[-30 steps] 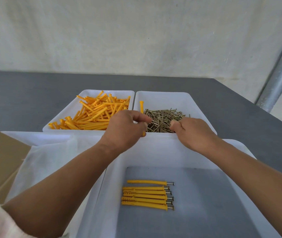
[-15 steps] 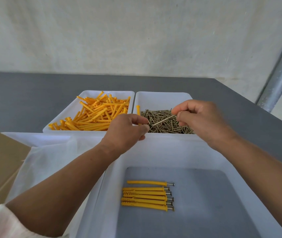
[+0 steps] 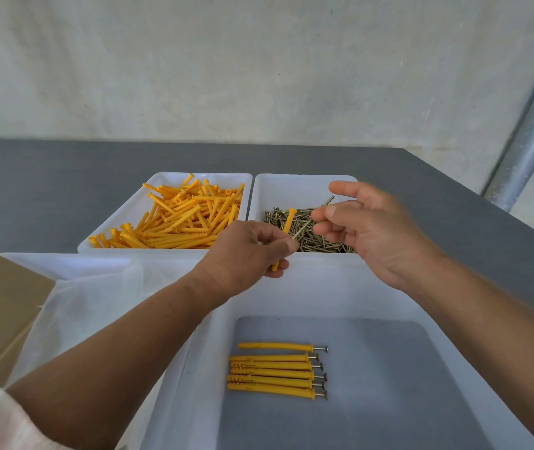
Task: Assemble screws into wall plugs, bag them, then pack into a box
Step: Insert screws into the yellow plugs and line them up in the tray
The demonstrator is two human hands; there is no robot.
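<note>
Half a second ago the right hand (image 3: 372,228) lifted a screw (image 3: 312,217) off its tray (image 3: 291,180). It has now brought the tip to the plug (image 3: 287,222), gripped by the left hand (image 3: 246,254). I cannot tell whether the loosened right fingers still pinch. Insertion comes next, I judge. Finished pairs (image 3: 272,371) lie in the near bin (image 3: 324,287).

Orange plugs (image 3: 181,216) heaped in left tray (image 3: 161,177), screws (image 3: 320,243) in right tray (image 3: 291,190). Six assembled sets (image 3: 273,371) lie parallel in near bin (image 3: 324,287). Left hand (image 3: 246,254) pinches tilted plug (image 3: 287,222); right hand (image 3: 372,232) holds slanted screw (image 3: 303,227) beside it.
</note>
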